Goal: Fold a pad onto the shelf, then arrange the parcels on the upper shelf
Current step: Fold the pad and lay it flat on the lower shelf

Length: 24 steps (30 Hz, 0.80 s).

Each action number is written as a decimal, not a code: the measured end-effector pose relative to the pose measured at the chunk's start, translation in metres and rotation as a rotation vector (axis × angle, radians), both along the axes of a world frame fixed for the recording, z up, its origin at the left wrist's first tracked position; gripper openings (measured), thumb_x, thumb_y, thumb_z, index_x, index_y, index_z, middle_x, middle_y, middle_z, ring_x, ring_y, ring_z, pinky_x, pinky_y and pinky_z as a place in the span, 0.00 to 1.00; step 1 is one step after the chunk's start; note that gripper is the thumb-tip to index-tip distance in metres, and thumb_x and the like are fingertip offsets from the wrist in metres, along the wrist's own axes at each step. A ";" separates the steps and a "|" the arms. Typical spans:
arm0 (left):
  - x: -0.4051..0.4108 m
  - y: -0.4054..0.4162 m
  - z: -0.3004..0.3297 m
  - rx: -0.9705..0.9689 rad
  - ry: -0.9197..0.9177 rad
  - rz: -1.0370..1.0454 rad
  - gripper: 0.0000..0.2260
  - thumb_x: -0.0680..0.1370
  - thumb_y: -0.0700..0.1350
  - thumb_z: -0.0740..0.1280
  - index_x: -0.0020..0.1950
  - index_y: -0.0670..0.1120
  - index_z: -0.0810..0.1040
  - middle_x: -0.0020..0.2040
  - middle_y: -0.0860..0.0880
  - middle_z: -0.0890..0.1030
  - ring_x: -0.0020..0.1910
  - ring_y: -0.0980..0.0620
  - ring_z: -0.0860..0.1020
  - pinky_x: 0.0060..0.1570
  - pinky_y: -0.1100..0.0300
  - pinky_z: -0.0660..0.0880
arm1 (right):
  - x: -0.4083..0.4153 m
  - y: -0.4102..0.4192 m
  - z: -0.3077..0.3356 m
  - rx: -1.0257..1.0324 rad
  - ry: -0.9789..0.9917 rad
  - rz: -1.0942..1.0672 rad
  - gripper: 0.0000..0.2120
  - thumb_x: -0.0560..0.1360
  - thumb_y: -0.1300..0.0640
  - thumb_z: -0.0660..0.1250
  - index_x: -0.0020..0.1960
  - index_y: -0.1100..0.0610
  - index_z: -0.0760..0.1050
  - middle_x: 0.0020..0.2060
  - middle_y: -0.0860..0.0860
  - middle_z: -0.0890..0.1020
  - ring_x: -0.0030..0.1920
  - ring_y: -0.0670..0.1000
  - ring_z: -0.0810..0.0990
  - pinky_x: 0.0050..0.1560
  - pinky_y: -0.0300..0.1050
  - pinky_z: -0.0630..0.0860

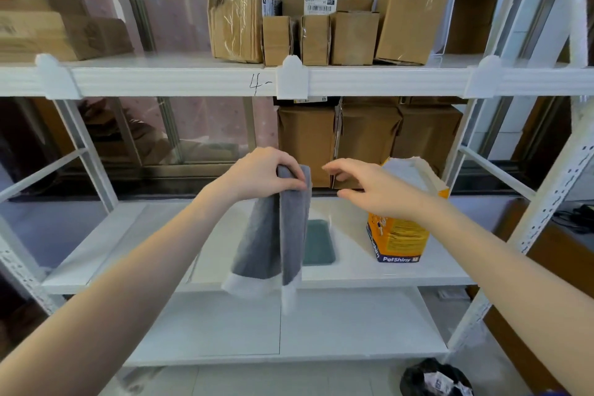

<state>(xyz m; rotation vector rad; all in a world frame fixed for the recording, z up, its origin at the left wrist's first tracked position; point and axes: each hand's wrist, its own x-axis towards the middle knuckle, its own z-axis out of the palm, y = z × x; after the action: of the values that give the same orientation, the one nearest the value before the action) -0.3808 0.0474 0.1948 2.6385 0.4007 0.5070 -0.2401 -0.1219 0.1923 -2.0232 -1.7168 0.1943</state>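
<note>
My left hand pinches the top of a grey pad with white edges. The pad hangs down folded in front of the white middle shelf. My right hand hovers just right of the pad's top with its fingers spread and nothing in it. Several brown cardboard parcels stand in a row on the upper shelf, some upright and one leaning at the right end.
An orange PetShiny pack with its top open stands on the middle shelf, right of the pad. A flat green-grey pad lies behind the hanging one. Larger boxes stand behind. A black rubbish bag sits on the floor.
</note>
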 end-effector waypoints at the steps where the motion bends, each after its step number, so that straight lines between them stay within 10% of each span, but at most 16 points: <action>1: -0.003 0.001 0.001 0.034 0.021 -0.045 0.03 0.73 0.46 0.72 0.42 0.56 0.82 0.44 0.60 0.82 0.47 0.64 0.77 0.53 0.64 0.72 | -0.001 0.005 -0.002 0.002 -0.019 0.013 0.23 0.76 0.63 0.62 0.70 0.54 0.64 0.67 0.50 0.71 0.62 0.42 0.69 0.56 0.25 0.64; 5: -0.019 0.003 0.012 0.054 0.022 -0.166 0.11 0.76 0.37 0.67 0.48 0.53 0.80 0.48 0.60 0.80 0.48 0.73 0.74 0.50 0.79 0.65 | 0.000 0.019 -0.010 -0.050 -0.056 0.047 0.29 0.74 0.55 0.66 0.72 0.51 0.59 0.70 0.49 0.66 0.69 0.48 0.64 0.69 0.43 0.62; 14: -0.037 0.012 0.019 -0.146 -0.055 -0.130 0.18 0.81 0.35 0.57 0.67 0.52 0.63 0.59 0.50 0.77 0.62 0.56 0.73 0.62 0.60 0.70 | -0.004 0.028 -0.015 -0.103 0.170 0.110 0.12 0.71 0.53 0.71 0.54 0.50 0.77 0.47 0.44 0.81 0.49 0.45 0.79 0.50 0.42 0.74; 17: -0.037 0.018 0.005 -0.216 -0.215 0.044 0.20 0.77 0.45 0.67 0.63 0.47 0.61 0.60 0.49 0.74 0.61 0.54 0.73 0.63 0.49 0.72 | -0.005 0.028 -0.014 -0.040 0.233 0.093 0.11 0.73 0.53 0.70 0.53 0.55 0.79 0.49 0.50 0.83 0.50 0.48 0.81 0.52 0.46 0.76; 24: -0.036 0.022 -0.021 -0.385 -0.222 0.202 0.18 0.71 0.53 0.73 0.52 0.48 0.69 0.53 0.54 0.75 0.52 0.54 0.77 0.45 0.62 0.74 | 0.006 0.023 -0.009 0.044 0.308 0.069 0.03 0.73 0.54 0.69 0.46 0.52 0.79 0.44 0.51 0.82 0.47 0.48 0.81 0.50 0.46 0.75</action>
<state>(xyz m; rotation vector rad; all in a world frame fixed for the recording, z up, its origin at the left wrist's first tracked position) -0.4165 0.0694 0.1737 2.1587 0.6290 0.7007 -0.2339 -0.0992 0.1833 -1.7957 -1.5820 0.4621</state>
